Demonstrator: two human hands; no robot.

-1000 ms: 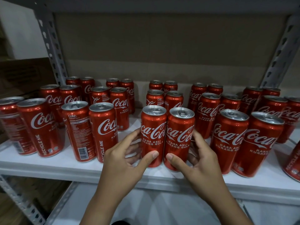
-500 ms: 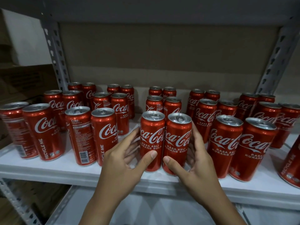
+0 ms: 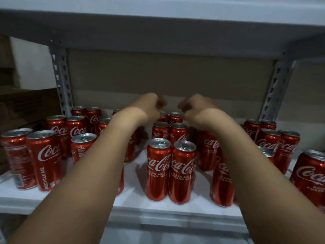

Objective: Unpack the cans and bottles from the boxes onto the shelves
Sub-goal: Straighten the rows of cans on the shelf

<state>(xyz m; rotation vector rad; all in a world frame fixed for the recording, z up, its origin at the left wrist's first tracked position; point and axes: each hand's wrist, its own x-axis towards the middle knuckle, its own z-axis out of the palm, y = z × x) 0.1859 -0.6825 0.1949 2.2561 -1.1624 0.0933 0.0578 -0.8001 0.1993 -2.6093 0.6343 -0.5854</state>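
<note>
Reaching over the cans (image 3: 159, 169) toward twelve o'clock, we see left hand (image 3: 149, 107) and right hand (image 3: 195, 108) blurred, fingers curled, holding nothing visible

Red Coca-Cola cans (image 3: 159, 169) with silver tops stand upright in paired rows running from near to far on the white shelf (image 3: 140, 175). The middle pair at the near edge touch side by side, logos facing out. Further rows fill the left and right, some partly hidden behind forearms.
</note>
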